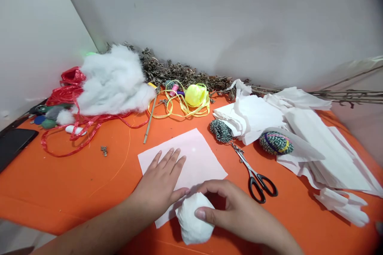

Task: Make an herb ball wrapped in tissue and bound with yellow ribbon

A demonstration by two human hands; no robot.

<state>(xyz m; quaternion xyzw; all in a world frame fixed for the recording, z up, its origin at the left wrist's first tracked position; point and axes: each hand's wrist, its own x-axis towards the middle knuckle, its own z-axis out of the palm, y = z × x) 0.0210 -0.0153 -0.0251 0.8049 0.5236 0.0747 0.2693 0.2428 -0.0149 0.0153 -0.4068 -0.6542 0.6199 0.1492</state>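
Observation:
My left hand [164,175] lies flat with its fingers stretched out on a pale sheet of paper [199,155] on the orange tabletop. Close to its thumb, my right hand [227,203] grips a white paper-wrapped ball [193,221], thumb on the near side and fingers curled over the top. The ball sits at the sheet's near edge; what is inside it is hidden. Right of the sheet rest scissors [251,171] with black handles and a ball of dark green and white yarn [221,130].
White fluffy stuffing [115,83] and red ribbon [66,93] fill the back left. Yellow ribbon [196,96] and dried stems [185,75] lie along the wall. A stick [149,121] points toward me. White paper sheets [326,147] and a wound yarn ball [275,143] cover the right. A black phone-like object [16,147] is far left.

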